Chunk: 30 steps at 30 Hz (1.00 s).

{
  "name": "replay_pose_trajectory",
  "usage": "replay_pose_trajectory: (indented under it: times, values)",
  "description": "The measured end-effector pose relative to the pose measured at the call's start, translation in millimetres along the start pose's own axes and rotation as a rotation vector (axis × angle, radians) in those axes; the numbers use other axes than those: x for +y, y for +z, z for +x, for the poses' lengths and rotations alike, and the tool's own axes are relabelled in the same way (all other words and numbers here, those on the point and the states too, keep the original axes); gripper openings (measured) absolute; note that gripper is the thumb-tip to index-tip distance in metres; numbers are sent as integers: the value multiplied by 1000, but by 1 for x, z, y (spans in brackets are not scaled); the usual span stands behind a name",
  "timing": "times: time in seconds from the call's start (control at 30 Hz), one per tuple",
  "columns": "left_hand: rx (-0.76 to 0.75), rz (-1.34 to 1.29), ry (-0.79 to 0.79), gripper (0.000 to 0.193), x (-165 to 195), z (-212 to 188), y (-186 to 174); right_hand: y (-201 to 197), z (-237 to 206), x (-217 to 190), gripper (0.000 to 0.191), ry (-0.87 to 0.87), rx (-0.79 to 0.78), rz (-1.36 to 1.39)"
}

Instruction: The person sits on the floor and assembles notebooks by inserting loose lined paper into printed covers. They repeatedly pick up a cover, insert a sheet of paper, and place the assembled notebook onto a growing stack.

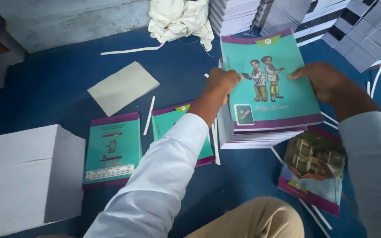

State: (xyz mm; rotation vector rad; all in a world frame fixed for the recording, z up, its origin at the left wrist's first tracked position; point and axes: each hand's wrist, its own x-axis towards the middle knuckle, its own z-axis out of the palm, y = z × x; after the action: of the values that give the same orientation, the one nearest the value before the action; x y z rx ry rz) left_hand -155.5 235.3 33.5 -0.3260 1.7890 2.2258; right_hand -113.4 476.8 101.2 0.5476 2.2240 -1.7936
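While both hands grip it by its side edges, the teal notebook (270, 83) with purple bands and a drawing of two figures sits on top of a pile of notebooks (261, 137) on the blue floor (54, 83). Left hand (220, 84): fingers curled over the notebook's left edge, thumb side on the cover, closed on it. Right hand (320, 79): fingers folded on the right edge, also gripping the cover. Whether the notebook is lifted clear of the pile or resting on it, cannot tell. Both arms in pale long sleeves; a tan-trousered knee (261, 220) low in the view.

Around the pile: a second teal cover (169, 121) lies flat just left of it, partly under the left forearm. Further left, another teal book (112, 150) lies with its back face up. A book with a building picture (314, 169) lies on the floor near the pile, lower right. A plain white sheet block (123, 87) lies well apart, upper left. A tall white paper stack (25, 176) stands at the left edge. Thin white paper strips (149, 115) are scattered on the floor. Crumpled white cloth (179, 20) at the top, beside more stacked books (327, 20) along the back.
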Motion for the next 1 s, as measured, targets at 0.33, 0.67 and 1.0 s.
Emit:
replay_pose_trajectory:
  times: [0.33,0.67,1.0]
  values:
    - [71,181,-12,39,-18,10,8,-5,21,24,39,-44,39,-68]
    - [130,350,-78,45,-15,4,9,-1,31,32,34,18,142,-124]
    - [123,325,-40,43,-23,9,11,-4,24,50,36,-199,54,-182]
